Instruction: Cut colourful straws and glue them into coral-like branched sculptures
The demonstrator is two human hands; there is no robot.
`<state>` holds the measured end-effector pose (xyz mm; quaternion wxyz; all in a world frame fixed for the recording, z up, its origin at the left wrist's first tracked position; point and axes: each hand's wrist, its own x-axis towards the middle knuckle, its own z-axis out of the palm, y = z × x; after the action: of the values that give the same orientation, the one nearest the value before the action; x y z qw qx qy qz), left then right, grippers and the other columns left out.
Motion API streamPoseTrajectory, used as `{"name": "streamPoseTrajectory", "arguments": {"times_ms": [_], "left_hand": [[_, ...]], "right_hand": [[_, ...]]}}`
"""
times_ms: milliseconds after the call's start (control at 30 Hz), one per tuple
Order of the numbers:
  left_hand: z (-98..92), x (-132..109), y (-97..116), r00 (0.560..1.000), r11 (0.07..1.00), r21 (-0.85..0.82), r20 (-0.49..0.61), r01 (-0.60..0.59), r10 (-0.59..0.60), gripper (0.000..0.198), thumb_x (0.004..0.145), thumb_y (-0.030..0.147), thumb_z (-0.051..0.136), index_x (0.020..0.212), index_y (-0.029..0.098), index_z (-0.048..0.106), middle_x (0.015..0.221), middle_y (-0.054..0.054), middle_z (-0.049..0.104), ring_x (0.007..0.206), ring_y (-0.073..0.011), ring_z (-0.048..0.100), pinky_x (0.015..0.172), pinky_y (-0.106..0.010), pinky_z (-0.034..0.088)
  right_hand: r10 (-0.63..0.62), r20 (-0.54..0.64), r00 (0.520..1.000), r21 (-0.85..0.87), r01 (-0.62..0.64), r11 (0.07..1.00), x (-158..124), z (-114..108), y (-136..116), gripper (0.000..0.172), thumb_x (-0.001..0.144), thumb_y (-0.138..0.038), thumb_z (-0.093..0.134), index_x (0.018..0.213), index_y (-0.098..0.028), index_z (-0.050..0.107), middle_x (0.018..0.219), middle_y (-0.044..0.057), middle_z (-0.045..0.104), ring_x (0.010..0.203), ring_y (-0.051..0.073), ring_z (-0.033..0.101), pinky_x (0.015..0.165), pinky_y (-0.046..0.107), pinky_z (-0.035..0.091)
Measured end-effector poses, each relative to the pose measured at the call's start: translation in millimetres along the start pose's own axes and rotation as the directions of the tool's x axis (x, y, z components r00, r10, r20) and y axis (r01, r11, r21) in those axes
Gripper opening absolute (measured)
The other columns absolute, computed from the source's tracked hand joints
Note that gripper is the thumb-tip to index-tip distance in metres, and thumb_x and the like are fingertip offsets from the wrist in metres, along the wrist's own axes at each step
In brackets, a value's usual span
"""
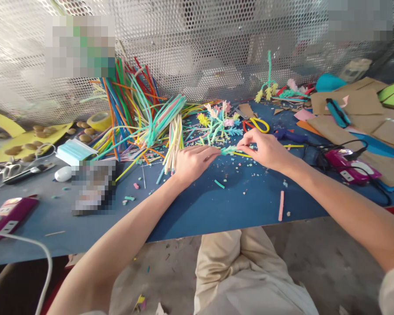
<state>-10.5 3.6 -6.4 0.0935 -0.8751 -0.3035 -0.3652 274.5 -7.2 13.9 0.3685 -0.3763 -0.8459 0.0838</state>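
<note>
A short mint-green pipe cleaner piece with fuzzy, branching bits stretches between my two hands, low over the blue table. My left hand is closed on its left end, palm down, fingertips partly hidden. At the other end, my right hand pinches it between thumb and fingers. Just behind lies a cluster of pipe cleaner flowers in pink, yellow, blue and green. Pale yellow and white pipe cleaners lie by my left wrist. Scissors with yellow and red handles sit beyond my right hand.
A large heap of coloured pipe cleaners leans on the perforated metal panel. Cardboard sheets, a teal cutter and a magenta power strip with cables are right. Face masks and a white mouse are left.
</note>
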Motion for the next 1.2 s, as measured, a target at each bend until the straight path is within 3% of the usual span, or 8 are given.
{"name": "streamPoseTrajectory", "arguments": {"times_ms": [333, 633, 933, 1100, 1200], "left_hand": [[-3.4, 2, 3, 0.998, 0.997, 0.052, 0.012, -0.063, 0.063, 0.013, 0.103, 0.031, 0.067, 0.106, 0.029, 0.079, 0.104, 0.004, 0.083, 0.090, -0.0123, 0.079, 0.079, -0.025, 0.057], [-3.3, 3, 2, 0.996, 0.995, 0.056, -0.007, -0.087, 0.087, 0.013, 0.103, 0.031, 0.066, 0.104, 0.028, 0.079, 0.102, 0.004, 0.083, 0.087, -0.0117, 0.078, 0.077, -0.024, 0.056], [-1.3, 3, 3, 0.997, 0.997, 0.044, -0.042, -0.068, 0.070, 0.010, 0.101, 0.031, 0.070, 0.102, 0.027, 0.079, 0.101, 0.005, 0.083, 0.088, -0.0116, 0.078, 0.076, -0.022, 0.055], [-1.0, 4, 5, 0.997, 0.999, 0.020, -0.077, -0.030, 0.031, 0.011, 0.101, 0.032, 0.071, 0.101, 0.026, 0.079, 0.100, 0.004, 0.083, 0.089, -0.0115, 0.079, 0.076, -0.022, 0.056], [-2.2, 5, 8, 0.996, 1.000, 0.013, -0.083, -0.011, 0.012, 0.013, 0.101, 0.034, 0.070, 0.102, 0.025, 0.080, 0.099, 0.003, 0.083, 0.088, -0.0115, 0.078, 0.075, -0.021, 0.055]], "right_hand": [[-0.018, 0.052, 0.998, -0.010, 0.018, 1.000, 0, 1, -6, 0.023, 0.104, -0.037, 0.056, 0.095, -0.026, 0.039, 0.091, 0.008, 0.075, 0.086, 0.024, 0.077, 0.072, 0.036, 0.057], [-0.100, 0.036, 0.994, -0.094, 0.103, 0.990, -2, 7, 1, 0.020, 0.106, -0.037, 0.055, 0.096, -0.025, 0.043, 0.087, 0.006, 0.072, 0.081, 0.023, 0.075, 0.065, 0.034, 0.056], [0.003, 0.013, 1.000, 0.098, -0.004, 0.995, -1, 3, 3, 0.028, 0.101, -0.045, 0.065, 0.105, -0.026, 0.045, 0.100, 0.008, 0.077, 0.091, 0.026, 0.079, 0.080, 0.040, 0.061], [0.062, 0.100, 0.993, 0.127, -0.075, 0.989, -3, -4, 7, 0.031, 0.096, -0.042, 0.070, 0.110, -0.027, 0.046, 0.098, 0.006, 0.080, 0.096, 0.030, 0.079, 0.081, 0.040, 0.060], [0.068, 0.085, 0.994, 0.118, -0.077, 0.990, -3, -4, 10, 0.030, 0.098, -0.042, 0.068, 0.113, -0.027, 0.047, 0.097, 0.005, 0.081, 0.097, 0.030, 0.079, 0.084, 0.042, 0.058]]}}
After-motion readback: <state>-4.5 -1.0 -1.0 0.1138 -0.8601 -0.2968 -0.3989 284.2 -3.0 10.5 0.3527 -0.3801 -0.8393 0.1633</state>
